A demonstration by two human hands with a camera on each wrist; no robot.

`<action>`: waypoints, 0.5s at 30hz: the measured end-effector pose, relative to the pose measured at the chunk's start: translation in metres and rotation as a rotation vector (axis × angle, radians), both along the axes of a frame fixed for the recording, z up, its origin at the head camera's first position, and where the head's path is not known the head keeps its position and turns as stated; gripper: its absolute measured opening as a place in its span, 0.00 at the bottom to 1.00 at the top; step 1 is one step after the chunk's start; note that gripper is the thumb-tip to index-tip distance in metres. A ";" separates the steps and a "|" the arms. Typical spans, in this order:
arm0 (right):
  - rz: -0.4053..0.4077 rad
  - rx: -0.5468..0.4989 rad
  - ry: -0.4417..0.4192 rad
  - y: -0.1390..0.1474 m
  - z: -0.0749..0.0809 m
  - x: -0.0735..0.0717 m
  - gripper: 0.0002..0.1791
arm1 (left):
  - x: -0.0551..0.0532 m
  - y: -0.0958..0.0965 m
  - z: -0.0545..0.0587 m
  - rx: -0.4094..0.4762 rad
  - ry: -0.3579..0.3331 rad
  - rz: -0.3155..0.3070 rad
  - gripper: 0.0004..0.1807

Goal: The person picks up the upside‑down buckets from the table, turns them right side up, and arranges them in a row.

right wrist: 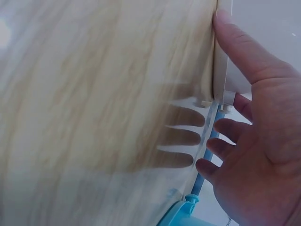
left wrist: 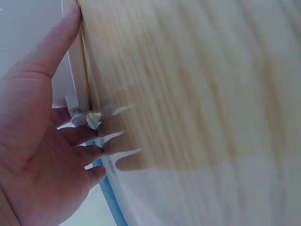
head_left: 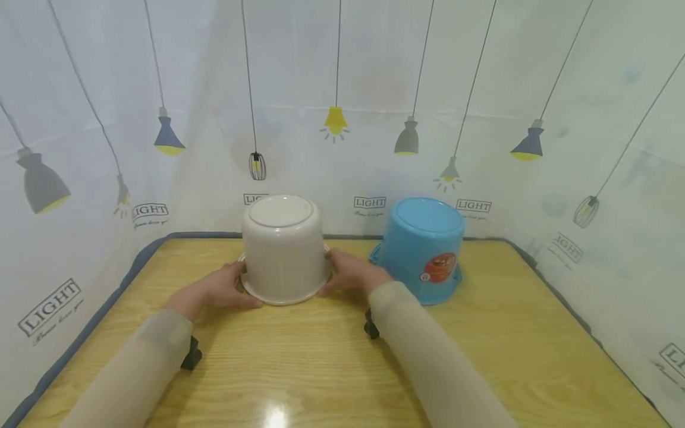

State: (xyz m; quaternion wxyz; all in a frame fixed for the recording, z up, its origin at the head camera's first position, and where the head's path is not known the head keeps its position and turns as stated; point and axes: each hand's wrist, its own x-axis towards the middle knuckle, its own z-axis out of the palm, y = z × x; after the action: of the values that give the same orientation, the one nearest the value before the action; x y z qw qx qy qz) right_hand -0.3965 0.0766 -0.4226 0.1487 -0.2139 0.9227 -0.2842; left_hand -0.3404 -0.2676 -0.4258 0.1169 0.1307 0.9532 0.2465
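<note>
1. We see the white bucket (head_left: 283, 255) upside down, base uppermost, with its interior and far side hidden. Whether its rim rests fully on the wooden table (head_left: 321, 368) is hard for us to make out.
2. The blue bucket (head_left: 420, 241), also upturned, stands to the right; a sleeve (head_left: 428, 351) covers a bit of its lower left, and the right wrist view cuts it down to a piece of rim.
3. We read "LIGHT" several times on the printed curtain (head_left: 289, 77), but the script beneath is too blurred. The white bucket covers part of one label; another runs off the right edge.
4. The lettering on the red sticker (head_left: 440, 267) is too small for us.
5. The white bucket lies between the left hand (head_left: 227, 288) and right hand (head_left: 350, 272), both thumbs touching its rim.
6. The other fingers are spread apart; the index fingertips are hidden, so we cannot tell whether either hand clamps the bucket.
</note>
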 end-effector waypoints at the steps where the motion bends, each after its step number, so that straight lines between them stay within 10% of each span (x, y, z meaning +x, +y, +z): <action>1: -0.005 -0.001 -0.003 0.000 0.000 0.000 0.62 | -0.001 -0.001 0.000 0.009 0.007 -0.007 0.70; 15: -0.047 -0.039 -0.023 0.003 -0.006 -0.002 0.57 | -0.010 -0.007 -0.009 0.049 0.033 0.017 0.70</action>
State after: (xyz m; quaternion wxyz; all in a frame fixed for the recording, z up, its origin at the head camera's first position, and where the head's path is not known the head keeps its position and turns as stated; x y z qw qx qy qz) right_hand -0.3989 0.0793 -0.4289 0.1485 -0.1916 0.9200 -0.3080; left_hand -0.3501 -0.2743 -0.4350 0.0958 0.1293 0.9497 0.2685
